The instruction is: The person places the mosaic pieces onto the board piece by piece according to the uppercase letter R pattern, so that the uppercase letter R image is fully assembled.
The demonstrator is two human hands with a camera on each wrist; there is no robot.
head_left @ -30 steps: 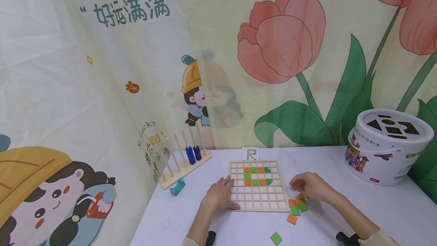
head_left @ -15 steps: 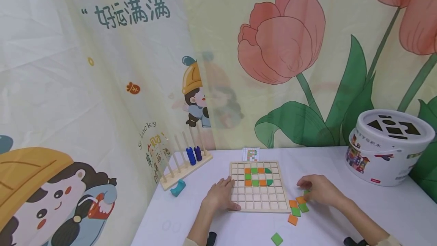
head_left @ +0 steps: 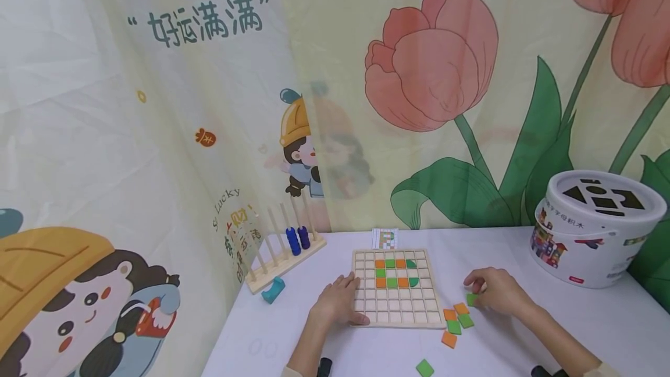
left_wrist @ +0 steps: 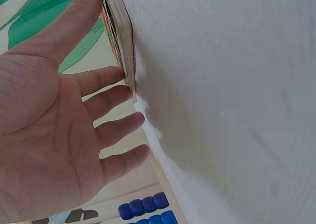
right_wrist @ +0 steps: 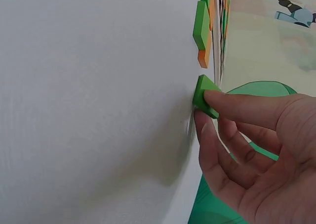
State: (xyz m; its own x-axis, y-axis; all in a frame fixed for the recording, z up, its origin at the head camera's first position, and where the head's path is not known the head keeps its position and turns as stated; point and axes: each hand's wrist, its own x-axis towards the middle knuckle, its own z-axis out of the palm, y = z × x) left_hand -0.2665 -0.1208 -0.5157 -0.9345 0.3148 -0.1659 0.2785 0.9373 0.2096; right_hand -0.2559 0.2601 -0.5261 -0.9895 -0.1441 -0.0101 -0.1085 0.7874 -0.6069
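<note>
A wooden grid board lies on the white table, with orange and green tiles set in its upper cells. My left hand rests at the board's left edge, fingers spread and fairly straight; in the left wrist view that hand touches the board's side. To the right of the board, my right hand is at a green square tile. In the right wrist view its thumb and index finger pinch this tile at the table surface. Several loose orange and green tiles lie beside the board.
A small pattern card lies behind the board. At the left stand a peg rack with blue and purple beads and a teal curved block. A white bucket with a shape-slot lid is at the right. Another green tile lies in front.
My right hand has moved right, away from the board and the orange tiles, to the green tile, which is now more exposed. My left hand has stayed at the board.
</note>
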